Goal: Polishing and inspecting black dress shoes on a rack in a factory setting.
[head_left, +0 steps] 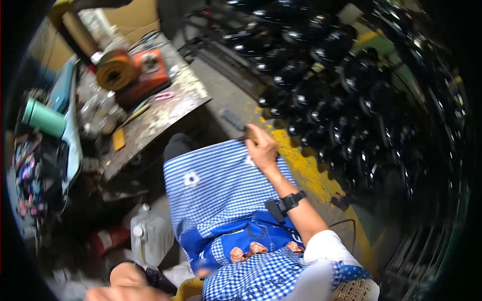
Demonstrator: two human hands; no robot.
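Observation:
My right hand (262, 149) is at the far edge of the blue-and-white checked apron (221, 175) over my lap. Its fingers are curled around something small and dark, too hidden to name. A dark band with a block-shaped device (287, 203) circles the right wrist. Low at the left edge, my left hand (125, 290) is smeared by motion and partly cut off, so its fingers do not read clearly. Nearest to it stands a white plastic jug (148, 236).
On the left, a worn workbench (188, 103) bears an orange-red machine (150, 62), a yellow-brown spool (116, 70) and a pink-handled tool (164, 95). A green bottle (44, 118) lies beside a patterned bag (31, 175). Rows of glossy black parts (321, 95) fill the right.

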